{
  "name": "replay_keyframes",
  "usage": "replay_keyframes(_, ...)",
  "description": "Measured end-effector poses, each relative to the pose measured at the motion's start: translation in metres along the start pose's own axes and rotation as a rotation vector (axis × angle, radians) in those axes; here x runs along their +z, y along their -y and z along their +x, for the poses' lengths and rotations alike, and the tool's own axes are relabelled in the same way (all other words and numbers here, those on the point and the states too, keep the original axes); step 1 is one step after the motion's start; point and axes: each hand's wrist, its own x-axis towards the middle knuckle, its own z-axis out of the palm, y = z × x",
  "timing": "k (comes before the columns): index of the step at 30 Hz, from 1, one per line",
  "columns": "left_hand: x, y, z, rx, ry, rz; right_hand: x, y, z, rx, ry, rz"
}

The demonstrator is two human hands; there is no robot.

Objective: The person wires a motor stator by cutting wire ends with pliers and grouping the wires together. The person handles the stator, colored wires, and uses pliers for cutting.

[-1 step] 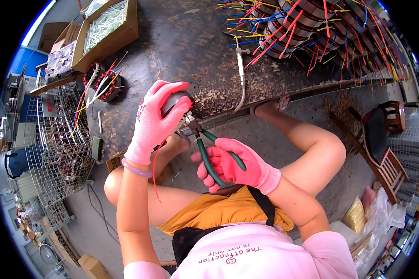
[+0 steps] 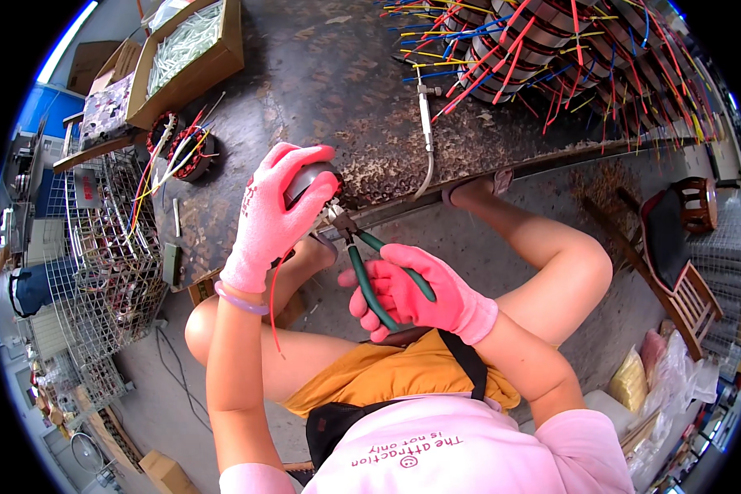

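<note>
My left hand (image 2: 267, 222), in a pink glove, grips a round grey motor part (image 2: 309, 179) at the front edge of the workbench. My right hand (image 2: 424, 298), also in a pink glove, is closed on green-handled pliers (image 2: 372, 267). The pliers' jaws touch the underside of the grey part, just below my left fingers. A thin red wire (image 2: 272, 309) hangs down from the part past my left wrist. I am seated with my knees under the bench edge.
The dark, worn workbench (image 2: 321, 90) carries a cardboard box of white tubes (image 2: 191, 43), a wound coil with coloured leads (image 2: 183, 150), a slim metal tool on a cable (image 2: 425, 111) and several stators with coloured wires (image 2: 552, 41). Wire baskets (image 2: 99, 263) stand left, a wooden chair (image 2: 675, 272) right.
</note>
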Motion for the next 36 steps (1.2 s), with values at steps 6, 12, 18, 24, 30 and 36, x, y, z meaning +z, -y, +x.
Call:
replay_keyframes(6, 0.001, 0.001, -0.002, 0.04, -0.003, 0.018, 0.026, 0.0, 0.0, -0.023, -0.202, -0.086)
replay_keyframes(12, 0.0, 0.004, -0.002, 0.046, 0.003, -0.009, 0.034, -0.001, 0.001, -0.041, -0.33, -0.291)
replay_keyframes(18, -0.001, 0.004, -0.004, 0.038, -0.01, -0.044, 0.02, -0.018, 0.002, -0.039, -0.079, 0.011)
replay_keyframes(24, -0.001, 0.007, -0.006, 0.057, -0.02, -0.027, 0.011, -0.018, 0.008, -0.011, 0.037, 0.118)
replay_keyframes(30, -0.002, 0.008, -0.007, 0.05, -0.024, -0.048, 0.014, -0.019, 0.011, -0.006, 0.019, 0.175)
replay_keyframes(36, -0.002, 0.009, -0.008, 0.058, -0.021, -0.044, 0.02, -0.019, 0.01, -0.019, -0.001, 0.267)
